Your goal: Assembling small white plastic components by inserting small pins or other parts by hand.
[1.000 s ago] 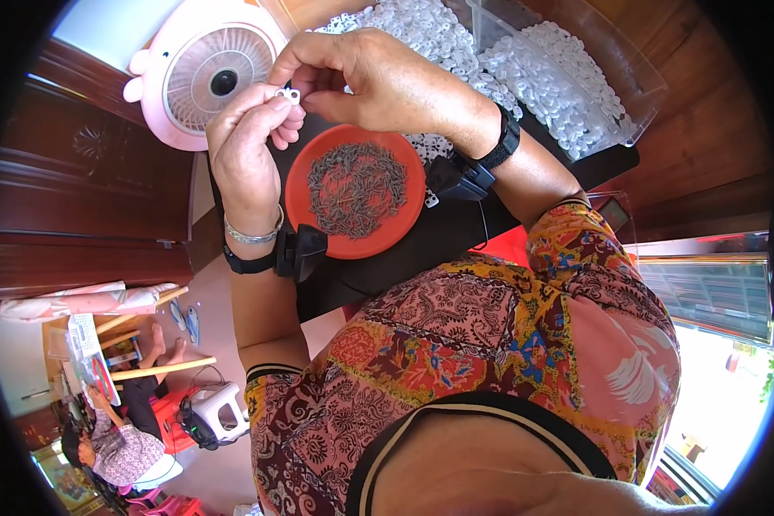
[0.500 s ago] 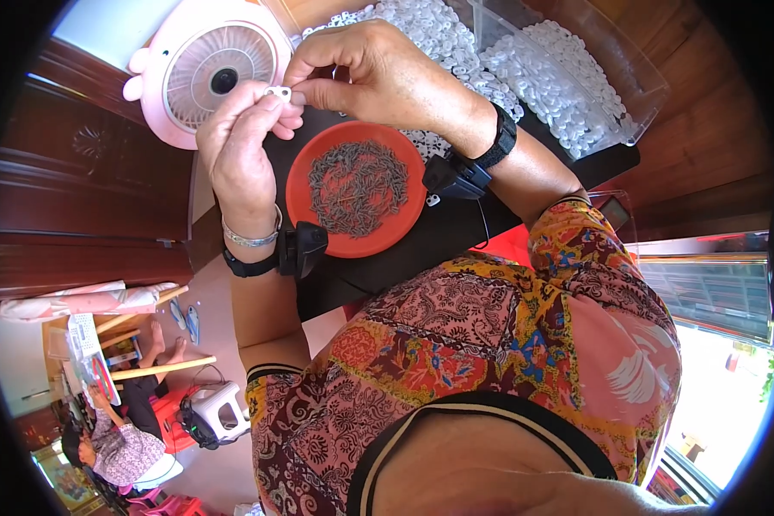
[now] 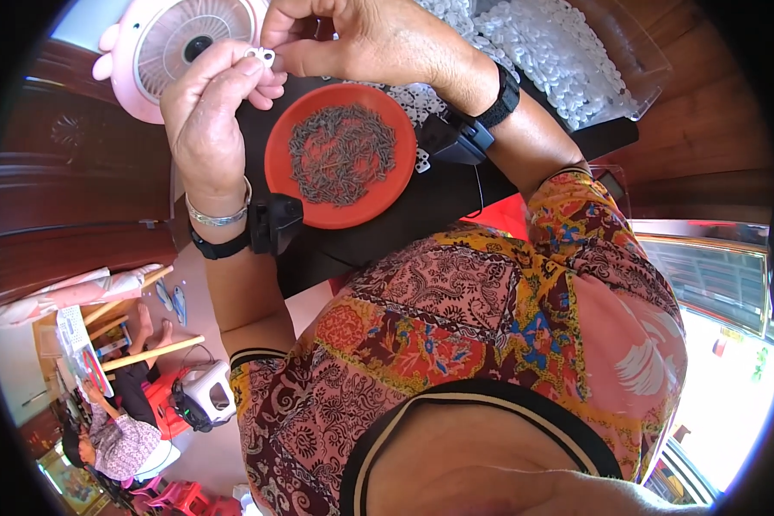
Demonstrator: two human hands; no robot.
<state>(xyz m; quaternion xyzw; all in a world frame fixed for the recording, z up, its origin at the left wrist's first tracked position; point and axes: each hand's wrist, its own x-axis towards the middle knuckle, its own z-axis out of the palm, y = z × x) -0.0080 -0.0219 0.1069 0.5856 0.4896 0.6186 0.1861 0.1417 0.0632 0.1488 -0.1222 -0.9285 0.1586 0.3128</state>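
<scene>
Both hands were raised together above the work surface, just over the far rim of the red dish (image 3: 275, 163). Left hand (image 3: 208, 112) pinched a small white plastic piece (image 3: 261, 56) between thumb and fingertips; the rest of its fingers were curled. Right hand (image 3: 365, 39) was closed at the fingertips right against that same piece, touching or nearly so; whether it held something of its own couldn't be told. The dish held a heap of small dark metal pins (image 3: 340, 153) and sat on a black tray (image 3: 421, 206). A pile of white plastic pieces (image 3: 542, 52) lay beyond the right wrist. A pink fan (image 3: 181, 39) stood behind the left hand.
</scene>
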